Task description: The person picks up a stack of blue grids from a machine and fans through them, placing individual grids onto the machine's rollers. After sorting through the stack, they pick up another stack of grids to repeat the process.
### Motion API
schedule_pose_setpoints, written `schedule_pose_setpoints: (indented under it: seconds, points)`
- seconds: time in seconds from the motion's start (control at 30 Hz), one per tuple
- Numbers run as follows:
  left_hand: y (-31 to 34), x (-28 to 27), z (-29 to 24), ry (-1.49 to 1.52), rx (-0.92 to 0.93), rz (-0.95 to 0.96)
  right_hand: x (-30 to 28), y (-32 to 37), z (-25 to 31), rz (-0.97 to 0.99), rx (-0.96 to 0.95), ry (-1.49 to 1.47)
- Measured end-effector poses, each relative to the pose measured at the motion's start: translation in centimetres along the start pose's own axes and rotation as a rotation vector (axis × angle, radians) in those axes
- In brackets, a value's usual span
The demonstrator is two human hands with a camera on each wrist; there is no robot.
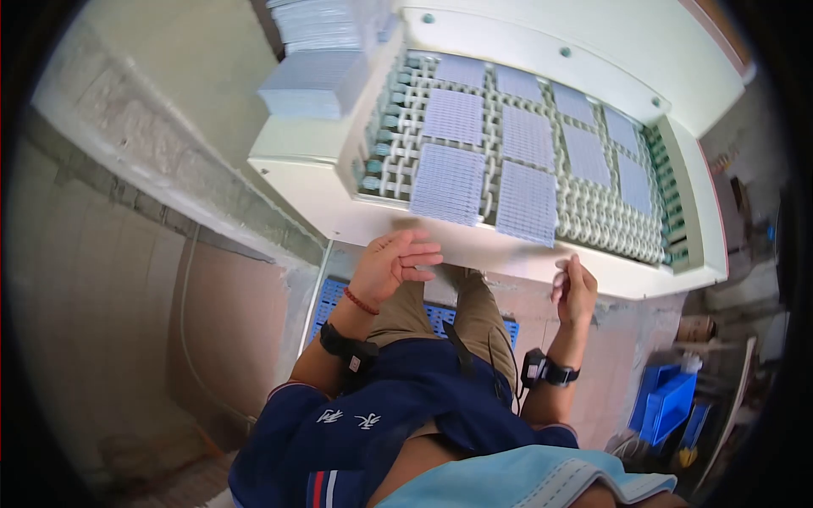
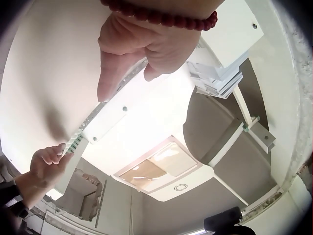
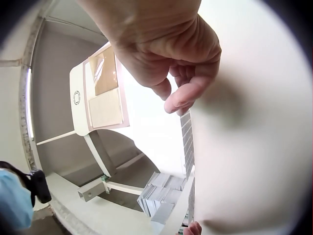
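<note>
My left hand (image 1: 394, 262) hovers before the front wall of a white roller conveyor (image 1: 610, 216), fingers nearly straight and nothing in them. To the right, my right hand (image 1: 576, 289) is raised close to the same wall, its fingers loosely bent; the right wrist view shows no object between the thumb and fingers (image 3: 188, 95). Rows of pale blue-violet grid-patterned sheets lie on the rollers. Nearest the left hand is a front-left sheet (image 1: 447, 184); beside it another front sheet (image 1: 526, 203) reaches over the conveyor's front edge, just left of the right hand.
A thick stack of pale sheets (image 1: 313, 83) stands on the machine's left ledge, with more stacked behind it. Along the left runs a concrete ledge (image 1: 152, 144). A blue crate (image 1: 666, 405) sits on the floor at right, and blue slatted plastic (image 1: 332, 298) lies underfoot.
</note>
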State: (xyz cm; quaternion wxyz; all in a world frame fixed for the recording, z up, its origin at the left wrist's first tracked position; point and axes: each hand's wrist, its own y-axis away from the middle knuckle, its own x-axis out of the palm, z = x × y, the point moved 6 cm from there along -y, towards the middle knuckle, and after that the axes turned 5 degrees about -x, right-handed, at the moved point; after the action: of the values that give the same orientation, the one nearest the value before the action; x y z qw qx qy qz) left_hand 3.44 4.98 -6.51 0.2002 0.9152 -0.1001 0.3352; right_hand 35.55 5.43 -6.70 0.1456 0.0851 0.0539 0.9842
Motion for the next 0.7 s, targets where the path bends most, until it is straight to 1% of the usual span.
schedule_pose_setpoints:
  seconds: [0.03, 0.1, 0.13, 0.2, 0.23, 0.27, 0.3, 0.33, 0.37, 0.4, 0.47, 0.5, 0.57, 0.6, 0.67, 0.7]
  points:
    - [0.7, -0.5, -0.8, 0.016, 0.067, -0.038, -0.2, 0.1, 0.1, 0.008, -0.015, 0.018]
    - [1.9, -1.1, -2.5, -0.118, 0.209, -0.119, -0.4, 0.2, 0.6, 0.031, -0.104, 0.075]
    - [2.5, -1.3, -3.5, -0.099, 0.268, -0.155, -0.4, 0.2, 0.7, 0.048, -0.128, 0.073]
    - [6.3, -0.2, -8.5, -0.628, 0.954, -0.408, 0.3, 0.3, 1.6, 0.081, -0.193, 0.07]
    - [8.5, 1.2, -10.8, -0.941, 1.19, -0.565, 1.2, 0.3, 2.3, 0.125, -0.214, 0.074]
    - [9.1, 1.5, -12.7, -0.93, 1.205, -0.586, 2.1, 0.4, 3.0, 0.162, -0.235, 0.079]
    - [10.0, 2.8, -14.4, -1.17, 1.364, -0.653, 3.0, 0.4, 3.8, 0.179, -0.246, 0.087]
    - [10.5, 3.7, -15.3, -1.415, 1.509, -0.717, 4.5, 0.5, 4.9, 0.269, -0.29, 0.118]
    - [10.1, 3.4, -16.3, -1.403, 1.518, -0.733, 6.0, 0.7, 5.9, 0.355, -0.334, 0.149]
    - [9.3, 3.6, -17.1, -1.427, 1.533, -0.738, 7.4, 0.6, 6.7, 0.362, -0.345, 0.156]
    - [8.3, 3.9, -17.9, -1.441, 1.568, -0.735, 11.3, 0.9, 9.1, 0.545, -0.498, 0.172]
    - [7.5, 3.9, -18.2, -1.469, 1.569, -0.724, 12.8, 0.7, 9.9, 0.586, -0.483, 0.286]
    - [5.9, 3.7, -18.4, -1.512, 1.55, -0.693, 16.9, 0.7, 12.3, 0.65, -0.606, 0.315]
    - [5.1, 3.2, -18.1, -1.502, 1.558, -0.681, 19.1, 0.3, 13.3, 0.692, -0.637, 0.379]
    - [3.6, 2.3, -17.7, -1.591, 1.513, -0.812, 23.3, -0.7, 15.1, 0.731, -0.782, 0.571]
    - [3.4, 2.3, -17.8, -1.586, 1.516, -0.81, 25.6, -1.2, 15.7, 0.751, -0.852, 0.642]
